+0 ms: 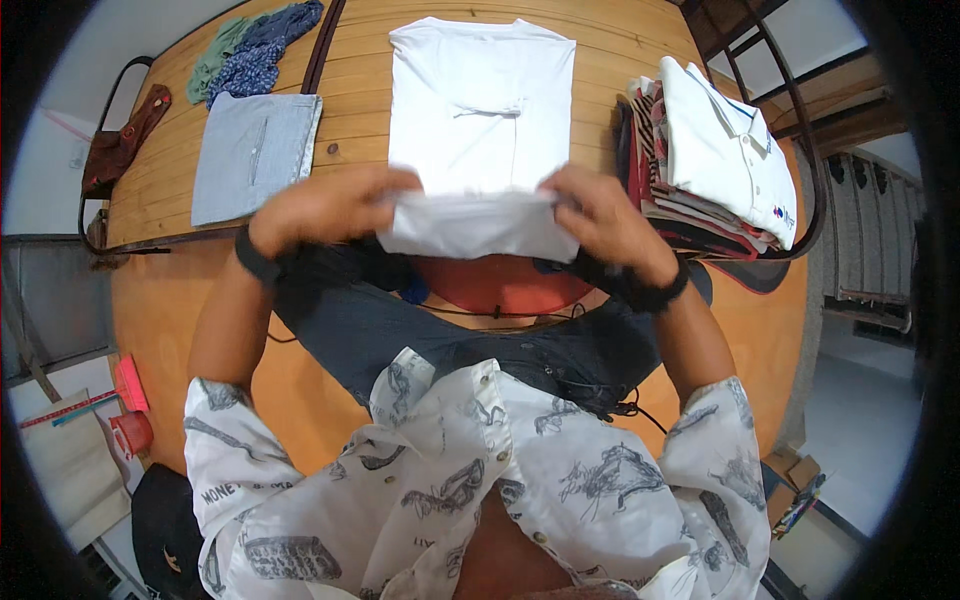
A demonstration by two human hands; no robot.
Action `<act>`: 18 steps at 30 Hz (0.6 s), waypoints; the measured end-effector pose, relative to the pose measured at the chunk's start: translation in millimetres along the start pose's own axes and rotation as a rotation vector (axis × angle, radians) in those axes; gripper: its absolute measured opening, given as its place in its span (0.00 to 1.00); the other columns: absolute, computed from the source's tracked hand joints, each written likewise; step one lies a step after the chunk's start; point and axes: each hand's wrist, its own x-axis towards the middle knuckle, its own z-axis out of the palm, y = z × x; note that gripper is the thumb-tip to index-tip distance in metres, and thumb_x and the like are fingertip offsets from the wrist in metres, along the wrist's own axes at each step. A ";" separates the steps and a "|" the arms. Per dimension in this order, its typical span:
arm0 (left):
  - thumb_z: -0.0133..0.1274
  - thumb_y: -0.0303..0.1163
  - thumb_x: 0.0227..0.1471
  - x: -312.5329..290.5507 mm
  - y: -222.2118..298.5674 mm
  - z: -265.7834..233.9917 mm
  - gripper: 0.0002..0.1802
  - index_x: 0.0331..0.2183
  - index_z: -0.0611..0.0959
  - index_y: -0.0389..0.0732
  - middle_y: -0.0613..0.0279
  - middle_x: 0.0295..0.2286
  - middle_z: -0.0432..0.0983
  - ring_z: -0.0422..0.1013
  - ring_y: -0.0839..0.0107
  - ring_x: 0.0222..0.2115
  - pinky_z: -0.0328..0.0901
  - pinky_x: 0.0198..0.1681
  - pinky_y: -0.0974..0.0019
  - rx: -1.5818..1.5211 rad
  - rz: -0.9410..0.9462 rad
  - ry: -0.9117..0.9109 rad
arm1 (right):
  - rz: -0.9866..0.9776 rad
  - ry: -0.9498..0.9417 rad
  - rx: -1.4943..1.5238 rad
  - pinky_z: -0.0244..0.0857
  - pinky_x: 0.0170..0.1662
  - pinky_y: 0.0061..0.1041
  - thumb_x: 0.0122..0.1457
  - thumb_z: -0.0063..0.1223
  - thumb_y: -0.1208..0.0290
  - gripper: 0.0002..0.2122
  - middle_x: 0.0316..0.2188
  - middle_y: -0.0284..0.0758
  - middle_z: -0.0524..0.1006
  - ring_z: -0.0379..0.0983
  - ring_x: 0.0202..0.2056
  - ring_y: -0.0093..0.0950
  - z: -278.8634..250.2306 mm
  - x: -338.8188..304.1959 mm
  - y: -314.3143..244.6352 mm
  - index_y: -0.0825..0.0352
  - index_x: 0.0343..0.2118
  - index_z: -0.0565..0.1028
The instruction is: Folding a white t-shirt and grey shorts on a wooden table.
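A white shirt [480, 100] lies flat on the wooden table in front of me, its sides folded in to make a long rectangle. Its near end is lifted and bent up at the table's front edge. My left hand [335, 208] grips the left corner of that end, fingers closed on the cloth and a little blurred. At the opposite corner my right hand [607, 220] pinches the cloth in the same way. Between the two hands the raised hem sags slightly over the edge.
Left of the shirt lies a folded light-blue denim garment [255, 155], with crumpled green and blue cloths [250, 55] behind it. A brown item [125, 145] rests at the table's left end. On the right stands a stack of folded clothes [725, 160], a white polo shirt on top.
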 end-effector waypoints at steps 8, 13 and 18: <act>0.51 0.25 0.51 90.3 -86.4 5.4 0.20 0.48 0.76 0.37 0.59 0.27 0.71 0.69 0.70 0.30 0.65 0.36 0.63 0.020 -0.251 0.425 | 0.246 0.329 -0.201 0.70 0.43 0.35 0.57 0.54 0.71 0.12 0.36 0.47 0.80 0.78 0.38 0.43 20.6 57.4 99.0 0.70 0.42 0.77; 0.54 0.25 0.49 97.8 -129.2 28.2 0.21 0.48 0.78 0.38 0.55 0.29 0.74 0.72 0.64 0.30 0.67 0.37 0.61 -0.110 -0.323 0.655 | 0.385 0.374 -0.149 0.69 0.48 0.40 0.57 0.56 0.70 0.13 0.39 0.53 0.79 0.76 0.42 0.48 32.7 75.6 102.2 0.72 0.42 0.76; 0.57 0.27 0.51 102.1 -144.1 39.2 0.20 0.47 0.78 0.39 0.59 0.27 0.74 0.72 0.66 0.27 0.68 0.34 0.63 -0.348 -0.407 0.687 | 0.404 0.415 -0.171 0.69 0.47 0.40 0.57 0.57 0.69 0.14 0.38 0.54 0.79 0.77 0.42 0.49 44.6 69.1 117.3 0.74 0.41 0.76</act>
